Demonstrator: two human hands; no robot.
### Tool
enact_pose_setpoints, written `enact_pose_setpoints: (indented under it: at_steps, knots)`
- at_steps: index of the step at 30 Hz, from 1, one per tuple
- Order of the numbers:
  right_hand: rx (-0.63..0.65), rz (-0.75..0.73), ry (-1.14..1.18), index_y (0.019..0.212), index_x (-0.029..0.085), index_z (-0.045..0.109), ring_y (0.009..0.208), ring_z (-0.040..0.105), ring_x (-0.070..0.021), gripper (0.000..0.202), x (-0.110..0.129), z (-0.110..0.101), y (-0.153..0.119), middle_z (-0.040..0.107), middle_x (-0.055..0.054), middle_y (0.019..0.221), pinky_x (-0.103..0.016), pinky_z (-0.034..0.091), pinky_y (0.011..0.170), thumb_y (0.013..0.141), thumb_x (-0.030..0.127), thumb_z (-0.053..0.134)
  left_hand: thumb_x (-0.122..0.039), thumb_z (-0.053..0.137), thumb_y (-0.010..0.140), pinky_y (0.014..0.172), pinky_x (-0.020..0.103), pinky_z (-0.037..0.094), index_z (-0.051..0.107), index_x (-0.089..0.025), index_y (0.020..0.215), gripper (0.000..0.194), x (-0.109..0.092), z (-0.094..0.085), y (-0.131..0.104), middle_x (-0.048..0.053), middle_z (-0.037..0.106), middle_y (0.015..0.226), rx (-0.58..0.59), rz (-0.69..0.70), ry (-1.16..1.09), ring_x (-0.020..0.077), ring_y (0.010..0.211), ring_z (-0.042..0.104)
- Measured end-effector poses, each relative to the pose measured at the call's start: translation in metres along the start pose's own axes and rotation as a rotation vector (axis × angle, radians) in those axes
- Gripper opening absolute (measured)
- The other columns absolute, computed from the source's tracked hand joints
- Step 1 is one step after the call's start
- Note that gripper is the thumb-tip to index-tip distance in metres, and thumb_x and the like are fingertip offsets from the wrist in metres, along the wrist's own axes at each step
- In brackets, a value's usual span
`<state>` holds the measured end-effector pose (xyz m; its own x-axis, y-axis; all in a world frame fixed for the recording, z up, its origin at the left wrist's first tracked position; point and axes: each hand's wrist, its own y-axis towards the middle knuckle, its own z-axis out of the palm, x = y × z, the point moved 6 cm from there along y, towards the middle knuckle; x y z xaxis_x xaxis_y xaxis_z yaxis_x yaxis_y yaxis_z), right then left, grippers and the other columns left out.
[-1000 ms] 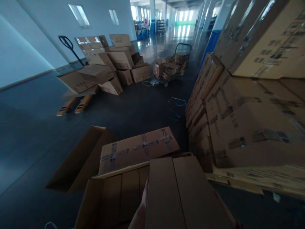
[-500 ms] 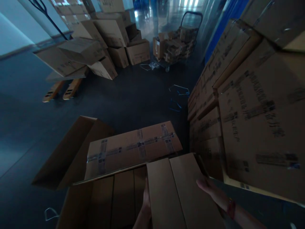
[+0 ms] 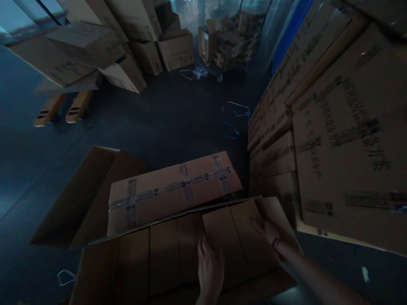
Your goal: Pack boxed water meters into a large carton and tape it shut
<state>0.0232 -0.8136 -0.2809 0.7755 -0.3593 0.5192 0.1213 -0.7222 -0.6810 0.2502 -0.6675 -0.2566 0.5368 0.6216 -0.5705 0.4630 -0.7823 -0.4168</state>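
A large open cardboard carton stands on the floor right below me, filled with upright brown inner boxes. My left hand lies flat, fingers together, on the left edge of the rightmost inner box. My right hand presses on that box's upper right corner, with a red band at the wrist. The carton's far flap, striped with printed tape, stands open behind the boxes. Neither hand grips anything.
A tall stack of printed cartons rises close on my right. A flattened carton lies to the left. Farther off are a heap of cartons on yellow pallet-jack forks, a loaded trolley and loose blue strapping on the dark floor.
The inner box has sunk down into the carton. My left hand moved from its side onto its top, and my right hand slid up to its far corner. My view tipped downward.
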Motion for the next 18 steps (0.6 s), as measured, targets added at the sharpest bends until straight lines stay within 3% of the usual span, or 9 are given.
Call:
enact_pose_setpoints:
  at_steps: [2, 4, 6, 7, 10, 13, 16, 18]
  knots:
    - [-0.124, -0.137, -0.124, 0.134, 0.005, 0.029, 0.130, 0.025, -0.0290, 0.066, 0.005, 0.007, -0.006, 0.030, -0.020, 0.139, -0.048, 0.022, 0.107, 0.083, 0.045, 0.038, -0.031, 0.035, 0.085, 0.109, 0.052, 0.019, 0.024, -0.019, 0.138, 0.056, -0.038, 0.002, 0.012, 0.010, 0.022, 0.146, -0.132, 0.274, 0.244, 0.0262, 0.134, 0.018]
    - [-0.199, -0.424, -0.367, 0.139, 0.015, 0.018, 0.134, 0.011, -0.0246, 0.061, 0.020, 0.026, -0.013, 0.017, -0.009, 0.146, -0.048, 0.012, 0.110, 0.085, 0.039, 0.035, -0.033, 0.035, 0.086, 0.109, 0.056, 0.016, 0.021, -0.029, 0.138, 0.054, -0.060, 0.015, 0.024, 0.002, 0.016, 0.148, -0.134, 0.482, 0.392, 0.0258, 0.135, 0.014]
    - [-0.208, -0.656, -0.613, 0.139, 0.024, 0.015, 0.135, 0.008, -0.0249, 0.058, 0.030, 0.055, -0.016, 0.016, -0.004, 0.146, -0.054, 0.006, 0.109, 0.085, 0.037, 0.034, -0.036, 0.034, 0.087, 0.107, 0.055, 0.023, 0.017, -0.030, 0.139, 0.056, -0.057, 0.033, 0.036, 0.002, 0.016, 0.148, -0.104, 0.563, 0.464, 0.0259, 0.135, 0.015]
    - [-0.202, -0.700, -0.693, 0.139, 0.025, 0.013, 0.135, 0.009, -0.0261, 0.059, 0.029, 0.068, -0.014, 0.016, -0.005, 0.146, -0.057, 0.005, 0.107, 0.085, 0.036, 0.035, -0.038, 0.034, 0.087, 0.106, 0.053, 0.027, 0.015, -0.029, 0.140, 0.057, -0.048, 0.044, 0.040, 0.002, 0.017, 0.147, -0.085, 0.589, 0.485, 0.0257, 0.134, 0.017]
    - [-0.218, -0.729, -0.812, 0.139, 0.022, 0.008, 0.134, 0.012, -0.0272, 0.061, 0.014, 0.095, 0.002, 0.015, -0.008, 0.145, -0.060, 0.005, 0.106, 0.084, 0.030, 0.032, -0.041, 0.034, 0.086, 0.102, 0.050, 0.034, 0.011, -0.026, 0.140, 0.060, -0.014, 0.073, 0.042, 0.004, 0.021, 0.146, -0.047, 0.650, 0.515, 0.0255, 0.133, 0.022]
    - [-0.201, -0.734, -0.841, 0.139, 0.023, 0.011, 0.133, 0.016, -0.0269, 0.059, -0.009, 0.103, 0.023, 0.019, -0.007, 0.144, -0.059, 0.006, 0.106, 0.083, 0.029, 0.031, -0.042, 0.032, 0.087, 0.101, 0.051, 0.034, 0.010, -0.026, 0.140, 0.060, 0.005, 0.090, 0.049, 0.003, 0.019, 0.146, -0.024, 0.640, 0.478, 0.0265, 0.133, 0.020]
    - [-0.180, -0.706, -0.754, 0.136, 0.021, 0.024, 0.132, 0.019, -0.0275, 0.057, -0.010, 0.094, 0.033, 0.024, -0.008, 0.143, -0.057, 0.005, 0.107, 0.082, 0.034, 0.033, -0.045, 0.029, 0.088, 0.105, 0.053, 0.026, 0.010, -0.027, 0.140, 0.059, -0.008, 0.088, 0.055, 0.003, 0.015, 0.147, 0.049, 0.590, 0.376, 0.0268, 0.134, 0.017]
    - [-0.148, -0.689, -0.593, 0.132, 0.026, 0.035, 0.131, 0.022, -0.0290, 0.055, 0.014, 0.092, 0.025, 0.026, -0.007, 0.143, -0.058, 0.011, 0.106, 0.079, 0.043, 0.039, -0.045, 0.030, 0.087, 0.107, 0.053, 0.024, 0.016, -0.026, 0.140, 0.057, -0.025, 0.074, 0.038, 0.004, 0.021, 0.146, 0.108, 0.552, 0.314, 0.0269, 0.134, 0.019]
